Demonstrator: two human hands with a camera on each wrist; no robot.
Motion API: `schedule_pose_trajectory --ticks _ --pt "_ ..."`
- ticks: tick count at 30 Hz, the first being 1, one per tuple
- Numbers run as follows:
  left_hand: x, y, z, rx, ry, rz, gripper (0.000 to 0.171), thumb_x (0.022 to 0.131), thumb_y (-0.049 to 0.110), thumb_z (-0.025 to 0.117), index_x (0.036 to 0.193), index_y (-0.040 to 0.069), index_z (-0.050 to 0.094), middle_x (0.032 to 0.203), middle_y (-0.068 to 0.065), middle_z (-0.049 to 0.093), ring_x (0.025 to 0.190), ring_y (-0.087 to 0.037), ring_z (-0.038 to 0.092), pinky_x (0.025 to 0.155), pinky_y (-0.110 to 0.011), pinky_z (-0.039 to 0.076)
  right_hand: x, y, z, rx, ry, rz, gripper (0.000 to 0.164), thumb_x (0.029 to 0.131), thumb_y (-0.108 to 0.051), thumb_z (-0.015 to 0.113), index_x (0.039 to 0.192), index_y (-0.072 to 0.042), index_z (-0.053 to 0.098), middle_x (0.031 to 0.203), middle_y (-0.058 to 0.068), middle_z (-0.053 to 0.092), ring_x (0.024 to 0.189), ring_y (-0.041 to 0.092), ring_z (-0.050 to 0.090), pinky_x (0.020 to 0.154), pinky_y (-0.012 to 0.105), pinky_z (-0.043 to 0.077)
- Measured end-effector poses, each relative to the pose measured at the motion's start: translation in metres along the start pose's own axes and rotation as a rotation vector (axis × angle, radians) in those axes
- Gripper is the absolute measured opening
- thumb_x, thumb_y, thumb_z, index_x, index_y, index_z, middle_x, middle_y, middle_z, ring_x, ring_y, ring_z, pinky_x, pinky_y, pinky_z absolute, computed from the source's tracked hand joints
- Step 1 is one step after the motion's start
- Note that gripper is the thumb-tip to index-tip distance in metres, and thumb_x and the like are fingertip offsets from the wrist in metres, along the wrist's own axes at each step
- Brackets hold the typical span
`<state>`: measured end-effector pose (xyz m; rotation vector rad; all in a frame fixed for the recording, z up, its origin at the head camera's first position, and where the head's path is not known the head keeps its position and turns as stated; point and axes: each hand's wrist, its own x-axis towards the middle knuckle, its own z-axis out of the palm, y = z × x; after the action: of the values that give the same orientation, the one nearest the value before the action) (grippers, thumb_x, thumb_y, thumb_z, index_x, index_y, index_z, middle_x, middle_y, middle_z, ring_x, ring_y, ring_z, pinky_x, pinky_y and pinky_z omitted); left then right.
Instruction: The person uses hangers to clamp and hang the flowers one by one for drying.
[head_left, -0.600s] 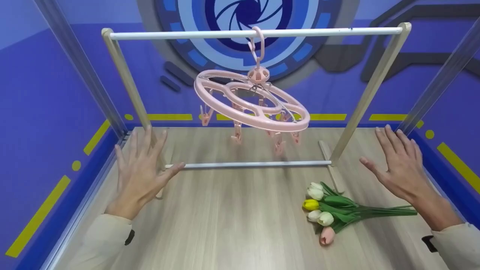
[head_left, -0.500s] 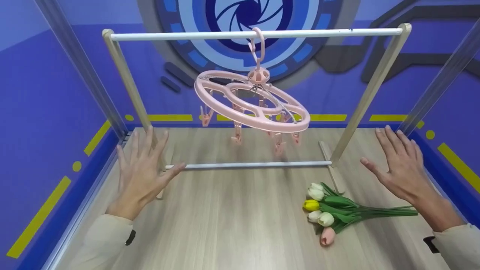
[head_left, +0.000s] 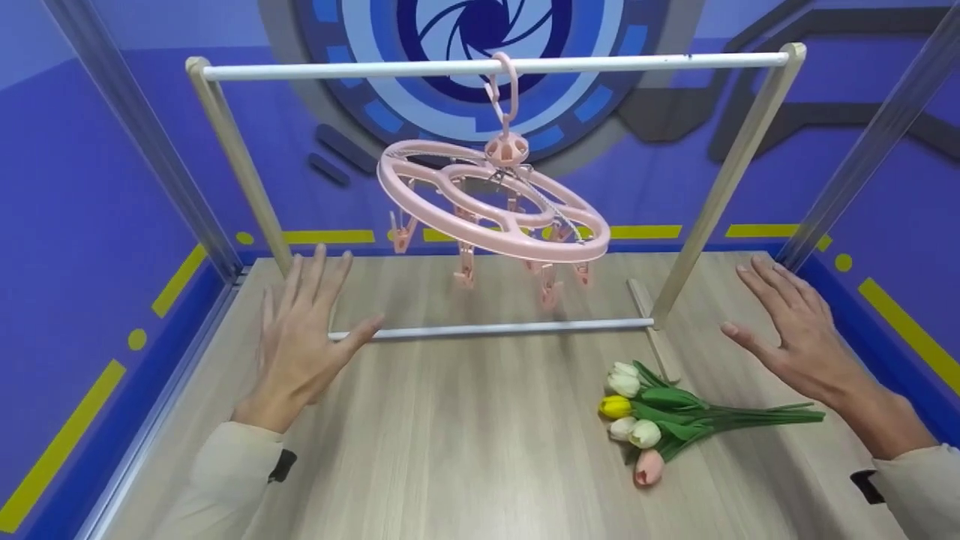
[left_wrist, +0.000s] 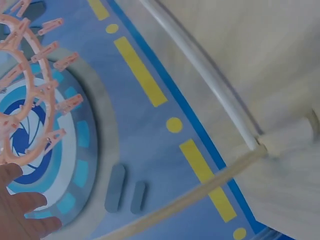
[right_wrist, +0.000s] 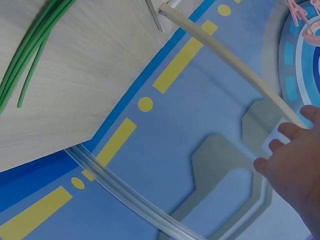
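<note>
My left hand [head_left: 304, 337] is raised with fingers spread, overlapping the left post of a wooden rack in the head view; it holds nothing. On the far right my right hand [head_left: 795, 330] hovers with straight fingers, also holding nothing, above and beyond the stems of a tulip bunch [head_left: 675, 412]. White, yellow and pink blooms point left, and the green stems [right_wrist: 35, 50] show in the right wrist view. From the rack's white top rod [head_left: 360, 70] hangs a pink round clip hanger [head_left: 487, 202], tilted down to the right, with several clothespins [left_wrist: 69, 104] dangling from its ring.
The rack's right wooden post [head_left: 727, 187] stands behind the tulips, with a lower white rod [head_left: 495, 328] near the table [head_left: 480, 435]. Blue patterned walls [head_left: 97, 225] enclose the back and sides, with metal corner posts [head_left: 870, 142] at both rear corners.
My left hand has moved right and its fingers have shifted. My right hand has turned slightly inward. The whole head view has slid a little; the rack, hanger and tulips keep their places.
</note>
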<state>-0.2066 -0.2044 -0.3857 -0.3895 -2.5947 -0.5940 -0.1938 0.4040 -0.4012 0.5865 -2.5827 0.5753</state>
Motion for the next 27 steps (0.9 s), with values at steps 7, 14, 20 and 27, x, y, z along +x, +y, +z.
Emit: schedule_pose_trajectory --ticks 7,14,20,27 --pt "0.007 0.014 0.006 -0.107 0.110 0.055 0.083 0.094 0.057 0.071 0.162 0.016 0.046 0.169 -0.012 0.035 0.155 -0.042 0.030 0.123 -0.073 0.014 -0.004 0.000 0.000 0.091 -0.010 0.005 0.079 0.096 -0.018 0.077 0.164 -0.011 0.039 0.166 0.026 0.036 0.149 0.056 0.028 0.125 0.071 0.005" --pt "0.013 0.027 0.011 -0.307 0.159 0.076 0.073 0.094 0.045 0.076 0.155 0.011 0.055 0.162 -0.010 0.048 0.149 -0.036 0.043 0.122 -0.063 0.031 -0.008 -0.003 -0.002 0.196 -0.076 0.124 0.076 0.100 -0.018 0.073 0.167 -0.017 0.037 0.163 0.029 0.038 0.146 0.061 0.031 0.109 0.088 0.018" --pt "0.019 0.040 0.015 -0.503 0.132 0.083 0.069 0.095 0.036 0.079 0.154 0.010 0.056 0.157 -0.003 0.054 0.146 -0.024 0.049 0.121 -0.052 0.038 -0.013 0.000 0.003 0.187 -0.065 0.132 0.071 0.100 -0.015 0.074 0.163 -0.016 0.043 0.153 0.025 0.052 0.136 0.023 0.050 0.114 0.048 0.045" --pt "0.026 0.050 0.021 -0.646 0.076 0.050 0.061 0.098 0.029 0.077 0.152 0.008 0.058 0.151 -0.004 0.060 0.140 -0.022 0.055 0.117 -0.042 0.045 -0.018 0.008 0.011 0.228 -0.057 0.131 0.068 0.098 -0.012 0.078 0.159 -0.012 0.049 0.145 0.022 0.061 0.123 -0.016 0.043 0.098 -0.001 0.031"
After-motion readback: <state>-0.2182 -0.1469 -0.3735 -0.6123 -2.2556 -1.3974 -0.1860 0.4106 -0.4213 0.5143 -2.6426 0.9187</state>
